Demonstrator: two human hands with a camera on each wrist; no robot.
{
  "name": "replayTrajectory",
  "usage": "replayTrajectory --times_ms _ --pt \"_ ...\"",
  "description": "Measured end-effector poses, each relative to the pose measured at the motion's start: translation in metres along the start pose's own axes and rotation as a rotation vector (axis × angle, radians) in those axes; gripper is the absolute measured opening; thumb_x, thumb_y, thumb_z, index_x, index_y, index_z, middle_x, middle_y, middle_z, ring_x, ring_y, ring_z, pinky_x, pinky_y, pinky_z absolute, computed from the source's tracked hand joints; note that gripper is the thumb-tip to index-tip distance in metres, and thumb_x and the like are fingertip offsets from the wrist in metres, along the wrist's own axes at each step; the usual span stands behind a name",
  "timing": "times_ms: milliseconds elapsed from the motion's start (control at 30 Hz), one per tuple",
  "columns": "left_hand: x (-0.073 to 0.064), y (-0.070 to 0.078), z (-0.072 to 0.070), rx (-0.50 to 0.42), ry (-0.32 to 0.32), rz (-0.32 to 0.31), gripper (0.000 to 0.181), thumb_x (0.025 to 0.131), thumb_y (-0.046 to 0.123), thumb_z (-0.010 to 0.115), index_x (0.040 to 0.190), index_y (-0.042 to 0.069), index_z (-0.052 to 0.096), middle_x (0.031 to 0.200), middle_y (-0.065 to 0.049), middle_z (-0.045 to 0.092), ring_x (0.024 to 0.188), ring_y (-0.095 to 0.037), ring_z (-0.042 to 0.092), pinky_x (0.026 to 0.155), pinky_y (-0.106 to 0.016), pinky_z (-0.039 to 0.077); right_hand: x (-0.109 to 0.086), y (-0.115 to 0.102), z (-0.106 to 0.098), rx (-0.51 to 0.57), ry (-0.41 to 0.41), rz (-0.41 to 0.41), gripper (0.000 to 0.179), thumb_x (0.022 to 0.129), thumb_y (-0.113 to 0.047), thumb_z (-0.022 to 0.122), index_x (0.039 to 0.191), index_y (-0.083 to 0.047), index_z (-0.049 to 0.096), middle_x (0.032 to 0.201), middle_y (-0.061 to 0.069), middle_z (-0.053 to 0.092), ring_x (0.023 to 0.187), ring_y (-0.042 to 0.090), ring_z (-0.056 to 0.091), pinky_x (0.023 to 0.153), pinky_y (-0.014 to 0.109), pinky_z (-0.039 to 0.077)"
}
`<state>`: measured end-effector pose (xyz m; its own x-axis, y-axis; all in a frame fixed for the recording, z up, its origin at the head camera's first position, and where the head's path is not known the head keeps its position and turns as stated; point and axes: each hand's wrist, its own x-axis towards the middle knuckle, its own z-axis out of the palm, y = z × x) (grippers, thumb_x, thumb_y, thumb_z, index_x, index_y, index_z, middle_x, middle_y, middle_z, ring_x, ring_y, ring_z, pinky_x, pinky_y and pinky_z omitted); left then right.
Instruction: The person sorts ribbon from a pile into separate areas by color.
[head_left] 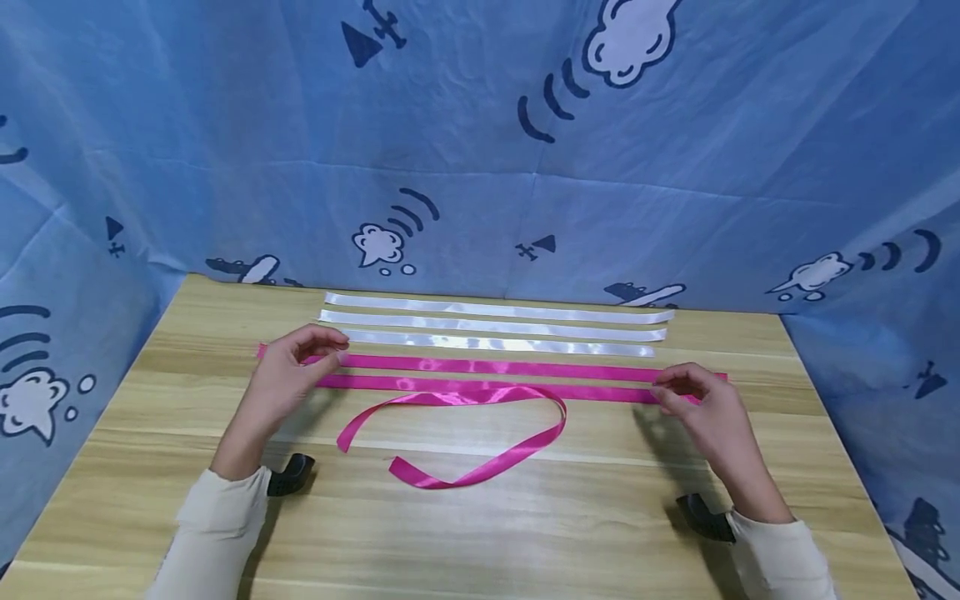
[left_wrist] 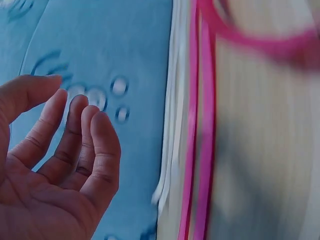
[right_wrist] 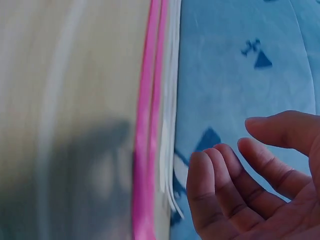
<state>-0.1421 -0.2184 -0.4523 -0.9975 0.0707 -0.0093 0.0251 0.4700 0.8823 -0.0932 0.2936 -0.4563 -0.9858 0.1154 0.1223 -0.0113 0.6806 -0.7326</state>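
Observation:
Two pink satin ribbons, an upper one [head_left: 525, 368] and a lower one [head_left: 600, 394], stretch straight across the wooden table. Over their left part is my left hand [head_left: 281, 375]; its loosely bent fingers [left_wrist: 102, 150] hold nothing in the left wrist view. My right hand [head_left: 705, 408] hovers by the right ends, thumb and fingers [right_wrist: 200, 185] apart and bare in the right wrist view. A third pink ribbon [head_left: 502, 464] lies in a loose curl between the hands, nearer me. Beyond the straight pink ones, three white ribbons [head_left: 487, 342] lie side by side.
A blue patterned cloth [head_left: 480, 225] hangs behind the table [head_left: 480, 550] and along both sides. Black devices show at the left wrist [head_left: 292, 475] and the right wrist [head_left: 703, 517], below the hands.

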Motion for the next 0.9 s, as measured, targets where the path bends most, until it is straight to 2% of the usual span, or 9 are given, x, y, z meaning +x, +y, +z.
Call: replayTrajectory --times_ms 133,300,433,533,667,767,900 --pt "0.006 0.01 0.029 -0.016 -0.13 0.011 0.027 0.099 0.015 0.072 0.124 0.004 0.069 0.119 -0.014 0.073 0.105 -0.021 0.066 0.09 -0.026 0.054 -0.004 -0.005 0.013 0.032 -0.047 -0.019 0.014 0.095 0.002 0.071 0.108 0.006 0.071 0.091 0.013 0.074 0.075 -0.001 0.064 0.067 0.016 0.056" --pt "0.012 0.022 0.065 -0.045 -0.254 0.032 0.024 0.097 0.007 0.072 0.121 0.005 0.07 0.117 -0.012 0.073 0.105 -0.025 0.069 0.09 -0.035 0.058 -0.006 -0.014 0.028 0.02 -0.109 0.006 0.018 0.095 -0.002 0.073 0.112 0.003 0.071 0.102 0.018 0.074 0.084 -0.002 0.061 0.073 0.015 0.05" --pt "0.016 0.031 0.089 -0.052 -0.302 0.07 0.024 0.096 0.004 0.071 0.12 0.005 0.071 0.117 -0.011 0.073 0.105 -0.023 0.068 0.093 -0.035 0.059 -0.006 -0.022 0.04 0.04 -0.156 0.029 0.022 0.096 -0.004 0.074 0.116 0.003 0.069 0.109 0.019 0.074 0.088 0.005 0.064 0.073 0.018 0.053" --pt "0.019 0.039 0.107 -0.056 -0.337 0.105 0.024 0.096 0.004 0.071 0.119 0.003 0.071 0.114 -0.011 0.073 0.103 -0.021 0.068 0.093 -0.034 0.059 -0.005 -0.027 0.047 0.052 -0.164 0.01 0.022 0.096 -0.003 0.074 0.116 0.003 0.069 0.109 0.019 0.074 0.09 0.012 0.066 0.074 0.018 0.055" --pt "0.022 0.048 0.13 -0.035 -0.382 0.147 0.021 0.095 0.005 0.073 0.115 0.006 0.072 0.109 -0.008 0.073 0.099 -0.018 0.068 0.089 -0.03 0.059 -0.004 -0.033 0.055 0.058 -0.171 -0.009 0.021 0.096 -0.003 0.074 0.115 0.002 0.069 0.108 0.018 0.075 0.095 0.021 0.067 0.075 0.019 0.054" --pt "0.025 0.053 0.143 -0.006 -0.408 0.171 0.021 0.094 0.006 0.075 0.115 0.008 0.072 0.109 -0.006 0.073 0.1 -0.016 0.068 0.092 -0.03 0.058 -0.004 -0.036 0.061 0.068 -0.179 0.0 0.021 0.096 -0.004 0.074 0.116 0.002 0.069 0.108 0.018 0.074 0.097 0.024 0.068 0.075 0.02 0.054" --pt "0.027 0.058 0.156 0.014 -0.434 0.191 0.023 0.094 0.004 0.075 0.117 0.006 0.071 0.116 -0.009 0.072 0.108 -0.021 0.07 0.098 -0.035 0.058 -0.004 -0.041 0.068 0.082 -0.178 0.009 0.023 0.095 -0.004 0.075 0.116 0.002 0.069 0.11 0.019 0.074 0.099 0.028 0.069 0.076 0.018 0.054"
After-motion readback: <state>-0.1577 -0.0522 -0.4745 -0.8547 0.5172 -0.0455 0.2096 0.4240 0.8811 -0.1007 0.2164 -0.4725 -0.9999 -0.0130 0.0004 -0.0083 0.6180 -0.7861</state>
